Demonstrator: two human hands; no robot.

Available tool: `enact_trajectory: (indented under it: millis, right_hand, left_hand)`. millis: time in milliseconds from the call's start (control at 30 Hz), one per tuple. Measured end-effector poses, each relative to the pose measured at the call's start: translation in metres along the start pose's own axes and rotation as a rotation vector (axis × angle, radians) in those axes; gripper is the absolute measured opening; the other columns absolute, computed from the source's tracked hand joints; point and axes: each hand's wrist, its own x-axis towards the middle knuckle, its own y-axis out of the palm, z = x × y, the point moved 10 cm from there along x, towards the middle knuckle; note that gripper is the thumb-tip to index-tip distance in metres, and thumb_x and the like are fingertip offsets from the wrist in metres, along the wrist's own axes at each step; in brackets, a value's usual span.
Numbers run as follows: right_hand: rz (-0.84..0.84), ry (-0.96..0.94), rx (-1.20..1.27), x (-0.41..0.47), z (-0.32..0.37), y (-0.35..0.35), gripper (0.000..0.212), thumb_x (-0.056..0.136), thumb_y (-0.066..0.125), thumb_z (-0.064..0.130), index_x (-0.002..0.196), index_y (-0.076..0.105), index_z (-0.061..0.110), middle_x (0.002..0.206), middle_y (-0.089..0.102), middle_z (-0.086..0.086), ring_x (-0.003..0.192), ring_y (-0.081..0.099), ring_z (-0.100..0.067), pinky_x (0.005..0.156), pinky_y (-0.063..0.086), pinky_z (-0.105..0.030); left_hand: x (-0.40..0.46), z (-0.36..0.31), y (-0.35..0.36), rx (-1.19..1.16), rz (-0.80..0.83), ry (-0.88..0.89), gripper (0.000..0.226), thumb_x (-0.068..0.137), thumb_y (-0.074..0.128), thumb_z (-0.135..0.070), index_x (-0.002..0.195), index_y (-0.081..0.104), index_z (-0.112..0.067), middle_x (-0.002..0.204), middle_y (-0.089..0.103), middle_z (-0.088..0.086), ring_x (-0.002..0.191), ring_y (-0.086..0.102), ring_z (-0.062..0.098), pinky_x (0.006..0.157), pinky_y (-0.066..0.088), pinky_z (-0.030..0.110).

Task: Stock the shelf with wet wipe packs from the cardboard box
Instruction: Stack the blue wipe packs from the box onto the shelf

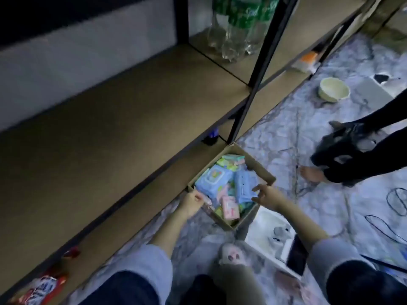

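- Cardboard box [259, 170]: open-topped, gripped by left hand [191, 202] & right hand [267, 194] at opposite edges.
- Wet wipe packs [214, 180] btwn hands: pastel blue, pink, green, heaped loosely.

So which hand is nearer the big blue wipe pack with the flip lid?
Left. The left hand grips the box edge just below-left of the big blue pack; the right hand is across the box.

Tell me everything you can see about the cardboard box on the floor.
The brown cardboard box sits open-topped on the marble-patterned floor, against the lower wooden shelf. It is roughly square, flaps folded out, and filled with a loose pile of pastel wet wipe packs in blue, pink and green. The left hand grips its near-left edge; the right hand holds its right rim.
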Motion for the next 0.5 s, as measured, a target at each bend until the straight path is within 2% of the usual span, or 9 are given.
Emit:
enact_trajectory:
  millis: [100,167,200,300,367,433,500]
  right_hand:
    - [-0.083,0.061,0.153,0.058,-0.038,0.027,0.04,0.087,0.061,0.011,0.123,0.052,-0.002,0.113,0.059,-0.021,0.106,0.057,-0.031,0.073,0.034,-0.025]
    - [-0.134,0.137,0.253,0.097,-0.075,0.048,0.037,0.084,0.061,0.003,0.12,0.053,-0.006,0.104,0.058,-0.017,0.097,0.056,-0.03,0.071,0.034,-0.025]
    - [-0.153,0.177,0.291,0.114,-0.094,0.058,0.036,0.083,0.061,0.001,0.118,0.054,-0.006,0.107,0.058,-0.014,0.095,0.056,-0.029,0.07,0.037,-0.028]
    - [-0.231,0.217,0.277,0.163,-0.14,0.074,0.034,0.083,0.059,0.001,0.116,0.056,-0.003,0.115,0.061,-0.023,0.106,0.057,-0.035,0.086,0.043,-0.036]
    - [-0.325,0.223,0.264,0.183,-0.16,0.074,0.032,0.085,0.057,0.001,0.116,0.056,-0.003,0.116,0.06,-0.026,0.109,0.055,-0.041,0.088,0.041,-0.04]
    - [-0.395,0.244,0.312,0.195,-0.173,0.071,0.035,0.086,0.056,0.001,0.121,0.054,-0.001,0.112,0.059,-0.028,0.103,0.055,-0.043,0.077,0.041,-0.039]
    - [-0.399,0.295,0.414,0.212,-0.194,0.079,0.042,0.087,0.055,0.004,0.128,0.048,0.009,0.1,0.054,-0.021,0.083,0.055,-0.037,0.057,0.043,-0.037]
  left_hand:
    - [0.064,0.032,0.021,-0.023,-0.049,-0.01,0.024,0.089,0.05,0.004,0.11,0.056,0.013,0.104,0.06,0.029,0.096,0.057,0.032,0.063,0.039,0.018]
    - [0.109,0.064,0.037,-0.035,-0.072,-0.04,0.023,0.087,0.05,0.004,0.108,0.056,0.011,0.103,0.061,0.027,0.101,0.058,0.034,0.078,0.046,0.029]
    - [0.128,0.079,0.045,-0.037,-0.087,-0.044,0.022,0.086,0.051,0.004,0.107,0.057,0.01,0.106,0.061,0.028,0.104,0.058,0.037,0.085,0.046,0.034]
    - [0.17,0.113,0.061,-0.068,-0.146,-0.044,0.023,0.086,0.051,0.003,0.108,0.057,0.006,0.107,0.062,0.027,0.103,0.058,0.037,0.085,0.045,0.034]
    - [0.188,0.129,0.066,-0.086,-0.229,-0.032,0.022,0.086,0.052,0.0,0.107,0.057,0.003,0.108,0.061,0.024,0.104,0.058,0.035,0.083,0.044,0.033]
    - [0.195,0.137,0.064,-0.101,-0.341,-0.02,0.022,0.086,0.055,-0.004,0.108,0.057,0.002,0.113,0.057,0.024,0.109,0.053,0.034,0.086,0.042,0.033]
    - [0.209,0.145,0.072,-0.113,-0.423,0.013,0.037,0.085,0.059,-0.007,0.12,0.051,0.0,0.125,0.046,0.025,0.119,0.043,0.034,0.096,0.035,0.032]
